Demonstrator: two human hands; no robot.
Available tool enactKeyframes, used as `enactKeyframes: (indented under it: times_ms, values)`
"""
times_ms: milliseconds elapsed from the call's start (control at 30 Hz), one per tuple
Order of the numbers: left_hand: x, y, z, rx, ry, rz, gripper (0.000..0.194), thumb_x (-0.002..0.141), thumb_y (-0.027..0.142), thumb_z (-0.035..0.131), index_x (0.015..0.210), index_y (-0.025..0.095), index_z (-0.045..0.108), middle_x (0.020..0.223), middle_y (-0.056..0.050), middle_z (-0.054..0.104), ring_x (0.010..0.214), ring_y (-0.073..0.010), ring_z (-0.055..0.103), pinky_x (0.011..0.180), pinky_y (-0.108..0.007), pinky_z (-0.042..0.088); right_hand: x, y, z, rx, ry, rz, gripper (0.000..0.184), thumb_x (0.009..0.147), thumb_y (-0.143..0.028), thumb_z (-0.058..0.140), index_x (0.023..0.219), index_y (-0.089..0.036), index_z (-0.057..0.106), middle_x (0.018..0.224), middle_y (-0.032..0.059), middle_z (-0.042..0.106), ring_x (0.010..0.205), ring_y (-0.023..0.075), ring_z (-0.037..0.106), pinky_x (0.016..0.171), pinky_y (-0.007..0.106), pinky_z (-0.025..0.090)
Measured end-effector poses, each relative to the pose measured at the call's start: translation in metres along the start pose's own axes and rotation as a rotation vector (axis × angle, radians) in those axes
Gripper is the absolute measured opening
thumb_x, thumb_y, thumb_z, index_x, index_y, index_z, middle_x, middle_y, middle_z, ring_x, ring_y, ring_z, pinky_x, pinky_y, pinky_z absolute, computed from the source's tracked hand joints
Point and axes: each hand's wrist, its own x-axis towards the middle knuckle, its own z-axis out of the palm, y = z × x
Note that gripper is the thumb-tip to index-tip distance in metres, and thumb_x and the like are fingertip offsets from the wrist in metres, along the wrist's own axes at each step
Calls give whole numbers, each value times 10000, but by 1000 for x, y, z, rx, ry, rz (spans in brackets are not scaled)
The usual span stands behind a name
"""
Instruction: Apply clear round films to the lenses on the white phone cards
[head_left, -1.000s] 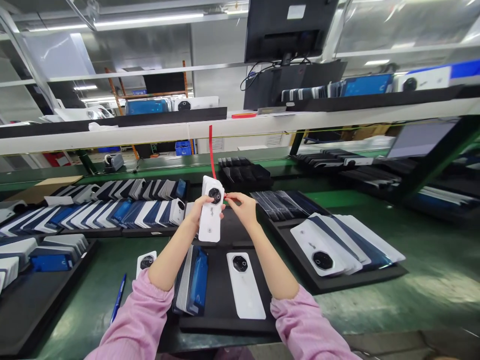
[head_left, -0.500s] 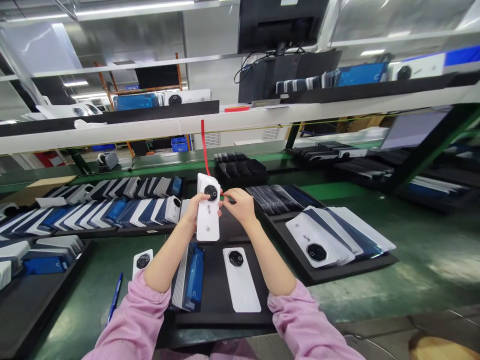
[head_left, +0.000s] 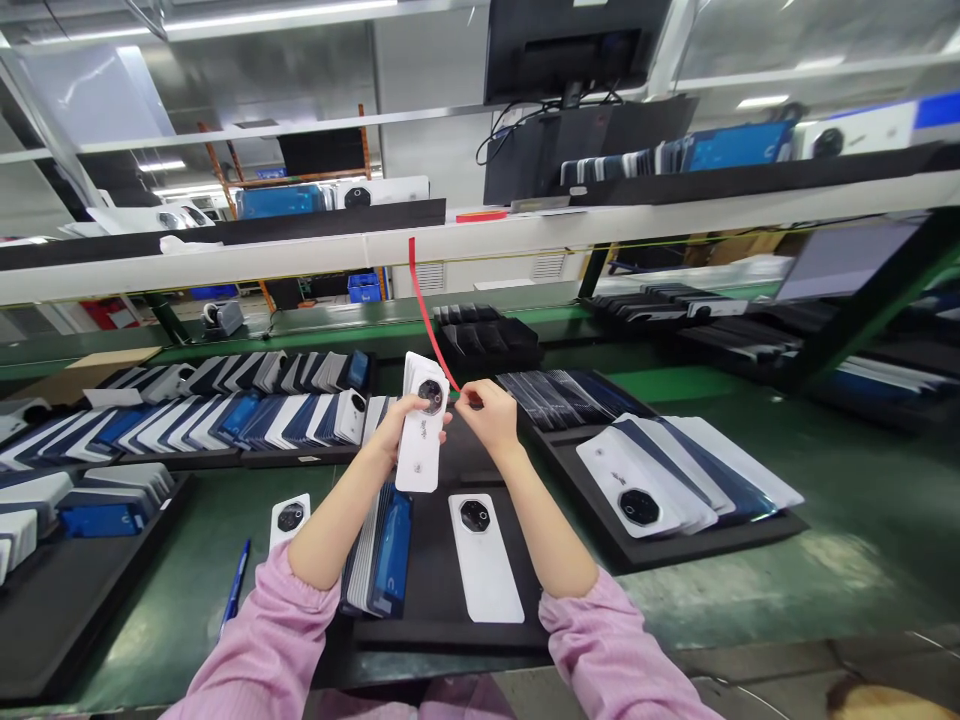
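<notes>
My left hand (head_left: 397, 425) is closed around a small stack of white phone back covers (head_left: 420, 455), held upright with the dark round camera area of the front one facing me. My right hand (head_left: 487, 412) pinches the lower end of a red tape strip (head_left: 429, 320), just right of the covers. The strip's upper end hangs from the white shelf edge. Below my hands, a single white phone back cover (head_left: 489, 575) lies on a black tray (head_left: 435, 636), beside a row of covers with blue film (head_left: 391, 560).
On the left stand trays of upright covers (head_left: 202, 430) and a blue pen (head_left: 235, 585). To the right, a black tray (head_left: 637, 556) bears fanned covers (head_left: 682, 475). A white shelf (head_left: 300, 255) crosses ahead, with a monitor (head_left: 574, 50) above it.
My right hand has moved slightly right and down, away from the covers, with the red strip's end. The strip now slants instead of hanging nearly straight. The held covers tilt a little more.
</notes>
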Motion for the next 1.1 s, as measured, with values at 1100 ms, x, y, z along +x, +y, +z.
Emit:
enactKeyframes:
  times_ms: [1100]
  values:
    - [13,-10,16,-56,-146,110,605,690,310,632,1251,85,616,872,-143,746,663,-236,696,581,-311,525,3,-12,5,500,120,457,266,919,-367,659,776,-147,614,734,-22,606,667,111,585,667,278,520]
